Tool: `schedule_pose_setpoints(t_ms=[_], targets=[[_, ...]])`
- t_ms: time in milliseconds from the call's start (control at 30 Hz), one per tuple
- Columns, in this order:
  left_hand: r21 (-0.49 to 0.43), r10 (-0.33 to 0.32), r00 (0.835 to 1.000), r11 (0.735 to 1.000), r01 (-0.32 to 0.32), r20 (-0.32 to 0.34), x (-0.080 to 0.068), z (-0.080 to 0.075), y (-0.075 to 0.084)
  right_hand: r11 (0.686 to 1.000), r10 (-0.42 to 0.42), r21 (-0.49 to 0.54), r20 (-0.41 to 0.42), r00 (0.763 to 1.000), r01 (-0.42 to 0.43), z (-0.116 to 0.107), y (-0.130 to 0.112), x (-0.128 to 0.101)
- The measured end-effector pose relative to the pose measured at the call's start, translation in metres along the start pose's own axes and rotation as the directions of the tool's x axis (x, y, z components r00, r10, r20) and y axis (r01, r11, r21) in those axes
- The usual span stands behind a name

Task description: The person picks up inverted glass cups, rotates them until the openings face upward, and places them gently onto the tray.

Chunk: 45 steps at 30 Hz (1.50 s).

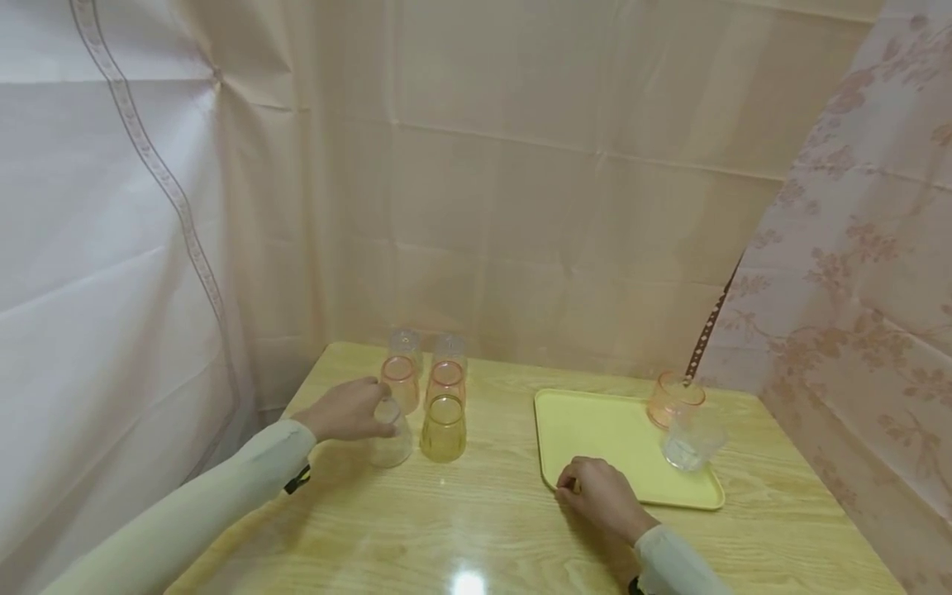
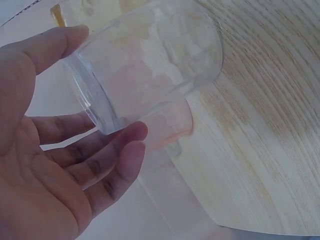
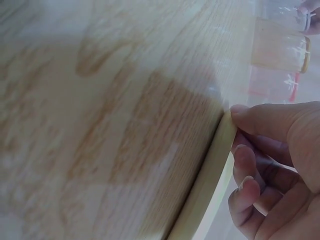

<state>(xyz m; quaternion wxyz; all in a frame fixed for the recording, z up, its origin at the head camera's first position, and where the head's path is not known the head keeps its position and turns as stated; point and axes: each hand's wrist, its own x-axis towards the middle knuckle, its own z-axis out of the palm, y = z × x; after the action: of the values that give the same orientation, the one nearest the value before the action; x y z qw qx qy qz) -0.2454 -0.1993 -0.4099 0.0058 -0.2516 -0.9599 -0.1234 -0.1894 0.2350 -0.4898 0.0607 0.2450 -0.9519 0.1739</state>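
In the head view my left hand [image 1: 349,411] is at the clear glass [image 1: 392,446] at the near left of a group of glasses. In the left wrist view this glass [image 2: 145,65] stands upside down, its thick base between my thumb and fingers. A yellow glass [image 1: 444,438] is beside it, with two pink glasses [image 1: 402,388] [image 1: 447,384] behind. Over on the other side, my right hand [image 1: 601,494] pinches the near left corner of a yellow tray [image 1: 595,426]; in the right wrist view the thumb presses the tray's rim [image 3: 212,185].
Two more clear glasses [image 1: 405,343] [image 1: 451,345] form the back row. A pink glass [image 1: 673,402] and an upright clear glass [image 1: 692,442] stand at the tray's right side. The wooden table [image 1: 416,529] is bordered by hanging cloths [image 1: 521,207] at the back and sides.
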Motion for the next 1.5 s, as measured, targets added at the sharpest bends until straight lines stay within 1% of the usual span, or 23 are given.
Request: schedule_pose_setpoints(t_ms=[167,400,567,767,867,1100,1167,1333,1500], targets=[[-0.03,0.001,1.0,1.0,-0.001,0.003,0.002,0.0,-0.001,1.0,-0.009,0.009,-0.002,1.0,0.009,-0.002,0.003,0.0],[-0.099,0.02,1.0,0.995,-0.019,0.006,0.0,0.001,0.001,0.999,-0.017,0.029,0.001,1.0,0.017,-0.001,0.002,0.0],[-0.182,0.018,1.0,0.983,-0.014,0.024,-0.001,0.0,0.001,0.999,-0.012,0.037,-0.008,1.0,0.012,0.001,0.003,0.001],[-0.251,0.021,0.998,0.968,-0.008,0.051,-0.002,-0.004,0.002,0.999,-0.009,0.036,-0.01,1.0,0.009,-0.001,0.004,0.002],[-0.272,0.027,0.997,0.962,-0.007,0.071,-0.004,-0.006,0.003,0.999,-0.01,0.033,-0.003,1.0,0.01,-0.003,0.004,0.002],[-0.278,0.03,0.995,0.96,-0.001,0.098,-0.007,-0.015,0.005,0.999,0.002,0.041,0.006,1.0,-0.002,-0.006,0.004,0.003],[-0.302,0.028,0.994,0.953,0.006,0.109,-0.008,-0.016,0.005,0.999,0.003,0.04,0.006,1.0,-0.004,-0.006,0.002,0.003],[-0.358,0.049,0.992,0.934,-0.004,0.117,-0.012,-0.013,0.005,0.999,-0.002,0.04,0.005,1.0,0.002,-0.005,0.0,0.003],[-0.387,0.048,0.992,0.922,0.002,0.119,-0.013,-0.006,0.008,0.999,-0.014,0.038,0.01,1.0,0.014,-0.003,0.0,0.001]])
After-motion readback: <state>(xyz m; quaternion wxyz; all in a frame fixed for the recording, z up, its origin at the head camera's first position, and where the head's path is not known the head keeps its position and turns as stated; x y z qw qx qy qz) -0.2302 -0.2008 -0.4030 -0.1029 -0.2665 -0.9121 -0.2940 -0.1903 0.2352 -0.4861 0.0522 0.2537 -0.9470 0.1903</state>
